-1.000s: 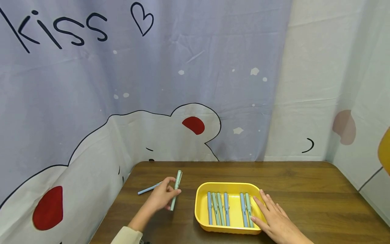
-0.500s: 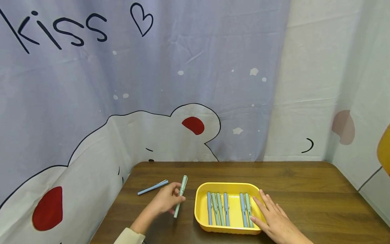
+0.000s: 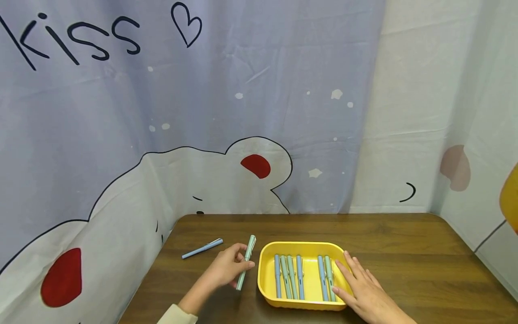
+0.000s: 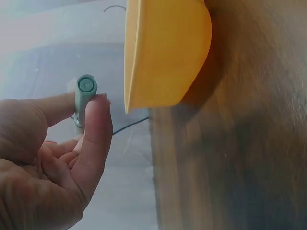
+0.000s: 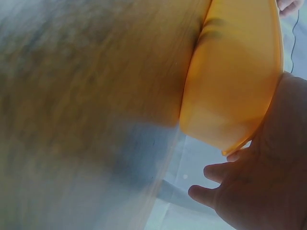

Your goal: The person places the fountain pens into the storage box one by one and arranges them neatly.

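Observation:
Between thumb and fingers, my left hand [image 3: 229, 266] pinches a pale green pen [image 3: 250, 247], held tilted with its clip end up, just left of the yellow tray [image 3: 301, 306]. The left wrist view shows that green pen [image 4: 85, 96] end-on, beside the tray's wall [image 4: 168, 52]. Spread over the tray's right rim, my right hand [image 3: 370, 290] rests with extended fingers. Inside the tray, blue and green pens lie side by side: a group on the left, and a blue pen [image 3: 322, 276] with a green pen [image 3: 329, 274] on the right, a gap between them.
A blue pen [image 3: 202, 248] lies slantwise on the brown wooden table [image 3: 404, 243], left of my left hand. Behind the table hangs a printed curtain [image 3: 194, 99], and it runs along the left side too.
My left hand has carried the green pen to the right, closer to the tray, uncovering the whole blue pen on the table. My right hand and the tray stay put.

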`<state>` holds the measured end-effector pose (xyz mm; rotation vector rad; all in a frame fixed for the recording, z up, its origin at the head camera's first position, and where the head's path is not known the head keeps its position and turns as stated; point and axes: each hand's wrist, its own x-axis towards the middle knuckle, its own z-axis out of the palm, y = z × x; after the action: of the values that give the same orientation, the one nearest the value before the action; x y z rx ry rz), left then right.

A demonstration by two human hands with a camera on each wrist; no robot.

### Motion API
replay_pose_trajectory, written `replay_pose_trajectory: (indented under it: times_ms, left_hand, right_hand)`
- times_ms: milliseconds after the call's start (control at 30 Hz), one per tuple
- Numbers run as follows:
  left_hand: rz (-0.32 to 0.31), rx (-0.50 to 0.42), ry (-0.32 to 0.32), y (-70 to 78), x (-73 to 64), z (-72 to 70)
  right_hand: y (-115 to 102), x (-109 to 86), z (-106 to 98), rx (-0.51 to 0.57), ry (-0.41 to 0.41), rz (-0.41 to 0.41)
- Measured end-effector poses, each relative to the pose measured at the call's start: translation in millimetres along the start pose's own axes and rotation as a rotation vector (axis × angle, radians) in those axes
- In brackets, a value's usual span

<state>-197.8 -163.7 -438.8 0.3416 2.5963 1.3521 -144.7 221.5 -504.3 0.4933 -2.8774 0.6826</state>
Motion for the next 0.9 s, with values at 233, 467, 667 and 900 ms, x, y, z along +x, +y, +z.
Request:
replay_pose_trajectory:
  times_ms: [233, 467, 667, 900]
  left_hand:
    - [0.015, 0.0, -0.007, 4.7, 2.4, 9.3]
    - [0.031, -0.016, -0.034, 9.5, 6.7, 18.6]
    - [0.003, -0.137, -0.093, 14.2, 7.8, 27.7]
    - [0.059, -0.05, -0.051, 17.8, 13.1, 36.1]
  right_hand:
    - [0, 0.1, 1, -0.009, 0.035, -0.023]
    - [0, -0.8, 2, -0.012, 0.054, -0.041]
    - [0, -0.5, 3, -0.011, 0.058, -0.045]
    - [0, -0.4, 2, -0.016, 0.064, -0.048]
